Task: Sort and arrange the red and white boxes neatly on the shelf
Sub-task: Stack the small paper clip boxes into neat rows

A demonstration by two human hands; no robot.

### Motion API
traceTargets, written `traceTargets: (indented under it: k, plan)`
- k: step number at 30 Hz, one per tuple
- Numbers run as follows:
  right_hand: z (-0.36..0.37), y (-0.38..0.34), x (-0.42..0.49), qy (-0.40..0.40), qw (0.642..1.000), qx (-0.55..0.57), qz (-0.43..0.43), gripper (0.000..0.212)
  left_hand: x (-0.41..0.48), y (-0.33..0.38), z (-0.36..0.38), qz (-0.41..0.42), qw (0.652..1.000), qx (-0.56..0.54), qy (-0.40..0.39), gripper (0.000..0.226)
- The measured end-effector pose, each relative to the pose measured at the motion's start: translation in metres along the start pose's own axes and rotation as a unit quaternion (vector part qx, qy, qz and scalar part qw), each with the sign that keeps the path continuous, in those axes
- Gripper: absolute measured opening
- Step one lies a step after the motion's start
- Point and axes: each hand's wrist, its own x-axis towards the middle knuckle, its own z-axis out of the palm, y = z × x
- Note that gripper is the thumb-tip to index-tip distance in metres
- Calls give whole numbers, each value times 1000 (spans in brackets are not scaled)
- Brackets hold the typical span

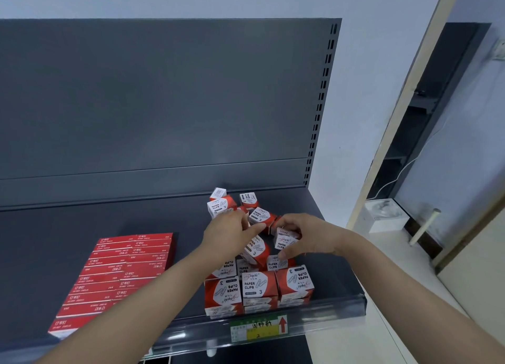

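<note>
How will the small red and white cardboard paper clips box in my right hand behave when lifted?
Probably light: the right hand pinches the small red and white cardboard paper clips box with fingertips and thumb only. Its flat sides suggest it won't roll, but the jumbled boxes behind lie tilted, so it may topple. The card could dent if squeezed.

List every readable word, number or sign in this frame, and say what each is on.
"PAPER CLIPS" and "3": front middle box of the red and white pile.
"订书钉" and "24/6": flat red boxes on the left.
"2", beside a red up arrow: price tag on the shelf edge; its handwriting is unclear.
Script brand name and small dark label on the clip boxes: too small to read.
</note>
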Motion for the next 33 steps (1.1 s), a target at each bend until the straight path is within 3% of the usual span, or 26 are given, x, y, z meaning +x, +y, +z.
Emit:
traceTargets:
  k: [5, 10, 13, 25, 27, 29, 31, 33]
  plan:
    - [3, 2, 2, -35, 999, 8, -20, 27, -1, -12, 0, 41, 989, 102, -103, 36]
    - [7, 7, 3, -25, 1000, 16, 4, 16, -4, -20, -8, 87, 970, -25, -224, 38]
    - [11, 8, 2, -55, 998, 22, 8, 15, -8, -20, -11, 112, 962, -43, -244, 34]
    - [23, 13, -6, -24, 999, 30, 21, 17, -19, -27, -4, 108, 962, -128, -214, 27]
    - [20, 10, -5, 20, 999, 35, 7, 13, -16, -28, -8, 108, 971, -139, -161, 24]
    - [12, 8, 2, 132, 991, 15, -7, 12, -6, -32, -15, 101, 986, -126, -46, 21]
    - [3, 8, 12, 222, 974, -50, 7, 22, 5, -34, -22, 87, 994, -52, 51, 21]
    - [-2, 10, 23, 237, 963, -120, 40, 38, 12, -29, -22, 68, 994, 69, 57, 28]
